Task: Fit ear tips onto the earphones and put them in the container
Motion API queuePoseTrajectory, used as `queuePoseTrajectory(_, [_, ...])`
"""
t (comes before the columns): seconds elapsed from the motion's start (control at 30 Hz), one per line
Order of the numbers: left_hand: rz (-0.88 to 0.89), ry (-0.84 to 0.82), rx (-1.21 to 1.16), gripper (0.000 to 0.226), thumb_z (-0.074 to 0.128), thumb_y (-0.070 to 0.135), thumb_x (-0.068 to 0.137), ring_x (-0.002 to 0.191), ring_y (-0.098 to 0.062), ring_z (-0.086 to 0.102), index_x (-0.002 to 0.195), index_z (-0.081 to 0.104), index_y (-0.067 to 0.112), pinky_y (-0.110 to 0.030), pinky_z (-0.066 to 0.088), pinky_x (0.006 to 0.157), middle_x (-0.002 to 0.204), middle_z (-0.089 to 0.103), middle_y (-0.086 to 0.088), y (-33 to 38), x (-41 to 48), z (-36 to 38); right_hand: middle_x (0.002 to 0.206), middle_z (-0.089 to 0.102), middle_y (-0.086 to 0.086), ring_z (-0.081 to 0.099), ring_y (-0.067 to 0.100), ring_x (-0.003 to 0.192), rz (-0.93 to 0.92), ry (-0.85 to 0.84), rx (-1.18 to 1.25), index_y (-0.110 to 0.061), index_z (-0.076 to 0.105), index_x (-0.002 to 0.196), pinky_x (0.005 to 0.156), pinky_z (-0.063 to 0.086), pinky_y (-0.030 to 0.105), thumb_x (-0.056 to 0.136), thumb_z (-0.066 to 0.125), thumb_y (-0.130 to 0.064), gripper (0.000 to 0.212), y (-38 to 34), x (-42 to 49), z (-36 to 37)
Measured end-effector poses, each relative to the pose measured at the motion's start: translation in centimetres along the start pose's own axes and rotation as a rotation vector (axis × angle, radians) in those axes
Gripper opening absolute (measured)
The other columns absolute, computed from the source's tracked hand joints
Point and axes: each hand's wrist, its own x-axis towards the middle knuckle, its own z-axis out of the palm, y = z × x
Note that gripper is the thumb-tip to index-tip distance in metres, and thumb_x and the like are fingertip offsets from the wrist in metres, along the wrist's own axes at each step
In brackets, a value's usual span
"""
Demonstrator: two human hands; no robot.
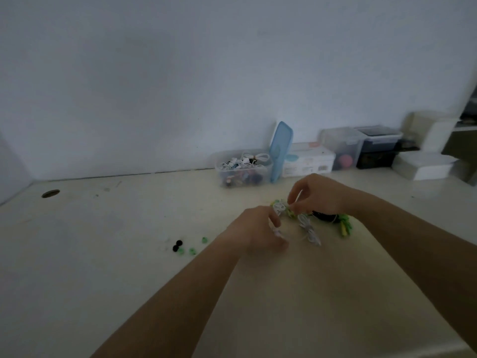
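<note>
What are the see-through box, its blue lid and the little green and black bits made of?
The box looks like clear plastic: cables inside show through its walls. The blue lid leaning beside it seems smooth, opaque plastic. The green ear tips and black ear tips are probably soft silicone or rubber; too small and blurred to be sure.

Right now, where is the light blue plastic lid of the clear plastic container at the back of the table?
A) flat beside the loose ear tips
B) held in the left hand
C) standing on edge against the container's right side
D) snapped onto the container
C: the light blue plastic lid stands on edge beside the clear plastic container, whose open top shows coiled earphones.
</note>
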Motion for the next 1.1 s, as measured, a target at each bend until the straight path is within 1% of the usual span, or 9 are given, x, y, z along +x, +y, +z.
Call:
queuePoseTrajectory(0.07, [0.034, 0.045, 0.0, 0.033, 0.085, 0.03, 0.068, 0.085, -0.011, 0.058, 0.093, 0.065, 0.032, -0.026, 0.051, 0.083, 0.095, 0.061, 0.006, -0.2, -0.2, 0.5, 0.078, 0.073, -0.004, 0.069, 0.011, 0.072, 0.059, -0.019, -0.107, -0.021, 0.072, 0.082, 0.07, 0.053, 0.025, 0.08, 0.076, -0.032, 0.012, 0.2, -0.9, 0.4])
queuePoseTrajectory(0.2, [0.049, 0.107, -0.043, 0.024, 0.08, 0.021, 0.071, 0.08, -0.01, 0.06, 0.089, 0.067, 0.029, -0.02, 0.047, 0.072, 0.085, 0.06, 0.009, -0.2, -0.8, 1.0, 0.061, 0.071, 0.008, 0.065, 0.018, 0.048, 0.256, -0.06, -0.177, -0.004, 0.071, 0.074, 0.046, 0.053, 0.024, 0.082, 0.073, -0.036, 0.033, 0.0, -2.4, 1.6])
queuePoseTrajectory(0.33, [0.067, 0.178, -0.105, 0.012, 0.072, 0.015, 0.08, 0.07, -0.002, 0.055, 0.086, 0.069, 0.026, -0.01, 0.039, 0.061, 0.078, 0.058, 0.013, -0.4, -1.9, 1.4, 0.071, 0.071, 0.01, 0.072, 0.022, 0.061, 0.285, -0.038, -0.14, -0.007, 0.061, 0.084, 0.055, 0.062, 0.037, 0.081, 0.076, -0.031, 0.028, -0.5, -3.4, 2.8])
queuePoseTrajectory(0.5, [0.101, 0.178, -0.115, 0.013, 0.077, 0.015, 0.078, 0.072, -0.004, 0.058, 0.076, 0.071, 0.026, -0.019, 0.047, 0.069, 0.085, 0.068, 0.005, -0.5, -3.4, 1.3, 0.087, 0.069, 0.015, 0.071, 0.033, 0.086, 0.266, -0.043, -0.091, -0.001, 0.064, 0.089, 0.07, 0.061, 0.039, 0.08, 0.073, -0.022, 0.024, -1.5, -3.8, 3.3])
queuePoseTrajectory(0.57, [0.111, 0.175, -0.104, 0.013, 0.077, 0.015, 0.078, 0.073, -0.005, 0.058, 0.076, 0.071, 0.027, -0.02, 0.047, 0.07, 0.085, 0.068, 0.006, -0.7, -3.9, 1.3, 0.098, 0.068, 0.02, 0.071, 0.032, 0.085, 0.27, -0.045, 0.043, 0.003, 0.066, 0.102, 0.068, 0.062, 0.04, 0.082, 0.073, -0.018, 0.029, -2.1, -4.1, 3.3])
queuePoseTrajectory(0.7, [0.113, 0.17, -0.1, 0.015, 0.074, 0.009, 0.079, 0.077, -0.007, 0.058, 0.083, 0.072, 0.024, -0.018, 0.043, 0.073, 0.088, 0.067, 0.006, -1.3, -5.0, 0.7, 0.085, 0.067, 0.009, 0.064, 0.017, 0.065, 0.208, -0.02, 0.316, -0.013, 0.058, 0.105, 0.056, 0.056, 0.028, 0.088, 0.069, -0.017, 0.021, -3.1, -4.3, 3.6])
queuePoseTrajectory(0.87, [-0.017, 0.167, -0.269, 0.03, 0.056, 0.0, 0.082, 0.087, -0.012, 0.061, 0.102, 0.064, 0.022, -0.02, 0.043, 0.071, 0.103, 0.071, 0.001, -2.3, -6.5, -0.1, 0.097, 0.068, 0.012, 0.067, 0.018, 0.073, 0.125, -0.019, 0.78, -0.008, 0.063, 0.116, 0.062, 0.056, 0.027, 0.092, 0.068, -0.015, 0.026, -4.4, -3.6, 4.0])
queuePoseTrajectory(1.0, [-0.022, 0.144, -0.427, 0.042, 0.065, 0.01, 0.08, 0.093, -0.013, 0.059, 0.116, 0.051, 0.028, -0.031, 0.051, 0.084, 0.116, 0.061, 0.004, -2.5, -7.7, -0.1, 0.081, 0.064, 0.009, 0.063, 0.015, 0.067, 0.051, -0.093, 1.035, 0.003, 0.068, 0.105, 0.067, 0.058, 0.028, 0.093, 0.063, -0.005, 0.016, -6.1, -3.3, 4.2])
queuePoseTrajectory(1.1, [0.016, 0.191, -0.519, 0.028, 0.067, 0.021, 0.084, 0.095, -0.015, 0.063, 0.11, 0.055, 0.024, -0.037, 0.052, 0.089, 0.113, 0.064, 0.002, -2.4, -8.5, -0.3, 0.072, 0.063, 0.01, 0.063, 0.016, 0.064, 0.045, -0.131, 1.193, 0.002, 0.067, 0.097, 0.062, 0.058, 0.026, 0.092, 0.061, -0.003, 0.009, -7.4, -3.0, 4.2])
